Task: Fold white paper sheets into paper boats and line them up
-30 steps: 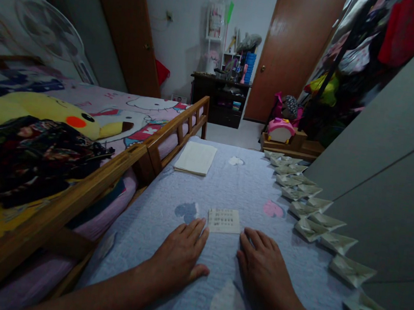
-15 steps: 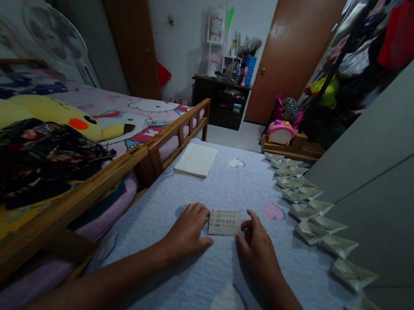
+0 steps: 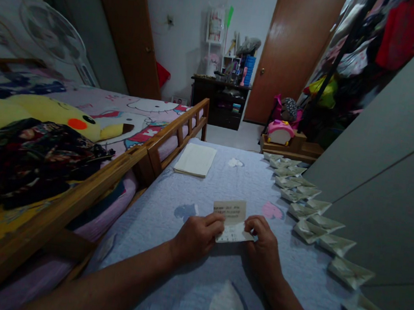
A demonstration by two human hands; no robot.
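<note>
A small folded sheet of paper (image 3: 229, 211) with dark printed or written marks is held just above the bedspread, partly unfolded with a crease across its middle. My left hand (image 3: 198, 235) pinches its left side, fingers curled over the edge. At the right side, my right hand (image 3: 263, 237) grips the lower flap between thumb and fingers. Fingertips of both hands hide parts of the paper's edges. Several folded paper boats (image 3: 310, 230) stand in a row along the right side of the bed. A stack of pale paper sheets (image 3: 195, 159) lies farther off, to the left.
The light blue bedspread (image 3: 164, 279) lies under my hands. A wooden bed rail (image 3: 132, 159) runs along the left, with a yellow plush toy (image 3: 59, 112) and dark patterned cloth (image 3: 31, 166) beyond it. A pale cabinet (image 3: 386, 169) rises at the right.
Both hands have closed on the paper's sides. The paper, lying flat half a second ago, is now lifted and partly opened, its upper part standing up from the lower flap.
</note>
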